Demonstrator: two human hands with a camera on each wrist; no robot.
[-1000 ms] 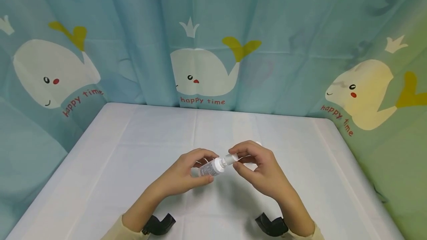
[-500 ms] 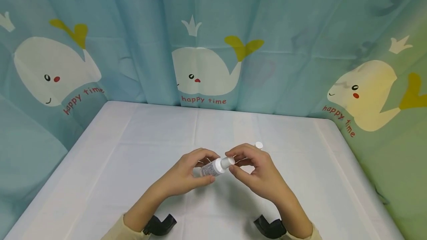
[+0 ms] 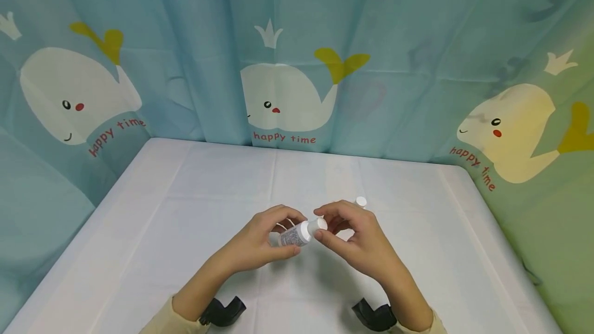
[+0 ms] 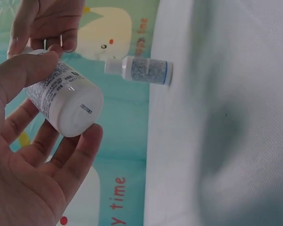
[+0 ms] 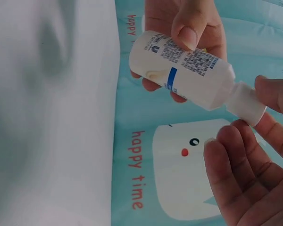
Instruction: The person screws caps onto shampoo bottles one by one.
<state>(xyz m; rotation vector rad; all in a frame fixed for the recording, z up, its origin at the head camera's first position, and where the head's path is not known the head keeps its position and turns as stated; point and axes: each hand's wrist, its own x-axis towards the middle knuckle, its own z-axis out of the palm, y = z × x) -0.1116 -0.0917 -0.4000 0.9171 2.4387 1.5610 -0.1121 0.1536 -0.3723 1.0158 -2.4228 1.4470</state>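
Note:
My left hand (image 3: 264,236) grips a small white bottle (image 5: 179,70) with dense printed text and a blue stripe. It is tilted above the table, its base (image 4: 80,110) facing the left wrist camera and its neck end pointing toward my right hand (image 3: 357,236). A white cap (image 5: 246,104) sits over the neck, with the thumb and fingers of my right hand around it. Behind the right hand stands a second, similar white bottle (image 4: 148,70) with a blue band near its base; the head view shows little beyond its white top (image 3: 360,201).
A white cloth covers the table (image 3: 209,179). Blue-green curtains (image 3: 394,40) printed with whales surround its back and sides. Black wrist mounts (image 3: 225,312) hang at the inner side of each forearm.
The cap has slid down over the bottle's threaded neck, which showed one second ago. My right hand has shifted slightly left toward the bottle, uncovering the second bottle's top. The left hand keeps its grip.

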